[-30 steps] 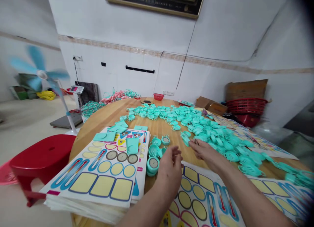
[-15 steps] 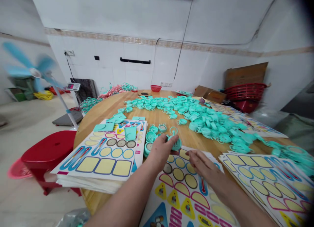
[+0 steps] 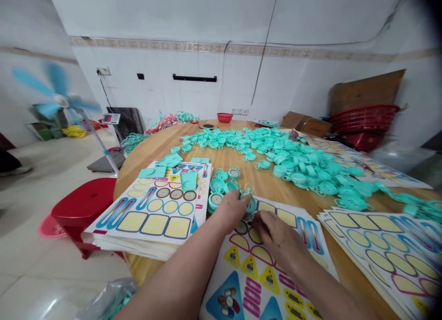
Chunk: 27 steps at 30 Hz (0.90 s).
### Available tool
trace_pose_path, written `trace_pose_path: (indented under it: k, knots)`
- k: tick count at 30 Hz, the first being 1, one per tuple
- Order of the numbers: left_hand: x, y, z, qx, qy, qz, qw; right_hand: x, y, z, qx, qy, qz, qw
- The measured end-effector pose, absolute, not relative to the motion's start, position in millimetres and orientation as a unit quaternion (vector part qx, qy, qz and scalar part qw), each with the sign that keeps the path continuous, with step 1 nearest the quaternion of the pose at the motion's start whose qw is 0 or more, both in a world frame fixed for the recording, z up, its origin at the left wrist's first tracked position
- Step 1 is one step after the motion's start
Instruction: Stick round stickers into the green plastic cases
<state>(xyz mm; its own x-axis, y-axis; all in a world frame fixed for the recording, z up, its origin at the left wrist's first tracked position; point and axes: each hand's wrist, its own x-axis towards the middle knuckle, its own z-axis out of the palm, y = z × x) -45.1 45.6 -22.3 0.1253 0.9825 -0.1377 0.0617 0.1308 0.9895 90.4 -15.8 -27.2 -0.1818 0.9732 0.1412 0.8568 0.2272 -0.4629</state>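
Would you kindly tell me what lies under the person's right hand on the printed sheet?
The right hand covers part of a printed sticker sheet. A dark oval and a yellow oval show beside its fingers; what lies directly beneath the hand is hidden.

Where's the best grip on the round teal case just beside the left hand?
Its rim, pinched straight from above: the round teal case lies flat with that rim facing up, while the sticker sheets and the left hand crowd its sides.
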Motion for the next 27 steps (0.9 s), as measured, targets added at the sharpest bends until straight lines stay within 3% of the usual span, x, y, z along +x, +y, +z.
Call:
trace_pose_path:
  k: [13,27]
  knots:
    - [-46.9,46.8,-22.4,0.568,0.561,0.354,0.487,90.1,-20.2,-25.8,-0.58,-0.771,0.148,0.215]
    - [-46.1,30.9,13.5,0.614,0.621,0.247,0.419,96.1,-21.3,-36.7,-0.554,-0.794,0.139,0.207]
